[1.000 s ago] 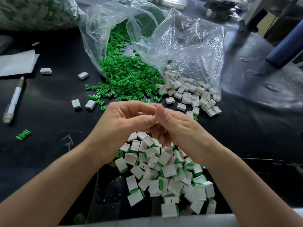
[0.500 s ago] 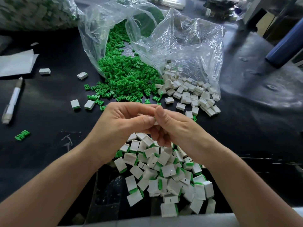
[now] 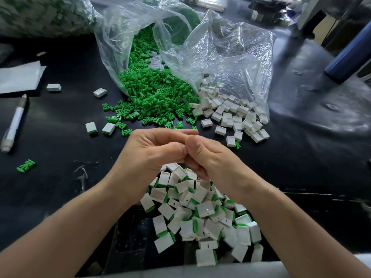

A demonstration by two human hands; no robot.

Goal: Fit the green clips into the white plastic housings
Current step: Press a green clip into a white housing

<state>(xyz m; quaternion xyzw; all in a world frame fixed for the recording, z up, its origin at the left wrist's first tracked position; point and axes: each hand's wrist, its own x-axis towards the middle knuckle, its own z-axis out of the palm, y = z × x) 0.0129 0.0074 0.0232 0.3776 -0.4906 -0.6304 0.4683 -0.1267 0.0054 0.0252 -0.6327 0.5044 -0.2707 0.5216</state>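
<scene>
**Step in hand.** I read this as the press-fit of one clip into one housing. My left hand and right hand meet above the counter, with the fingers curled and the thumbs tip to tip. The piece between them is hidden, so I cannot tell what either hand grasps.

**Location of parts.**
- The green clips spill from the clear plastic bag, just beyond the hands.
- The white plastic housings that have no clip lie to the right of the clips, at the bag mouth.
- The fitted housings, each showing a green edge, are heaped below the hands at the near edge.

**Next move (judgement).** Finish the seating, then drop the unit on the near heap. Take one fresh housing from the right and one clip from the green spill. The clips lie tangled, so single one out before lifting it.

**Surface and room.** The counter is black and glossy, with scuffs. To the left lie a white pen, a folded sheet and a few stray parts. A blue cylinder stands at the far right.
</scene>
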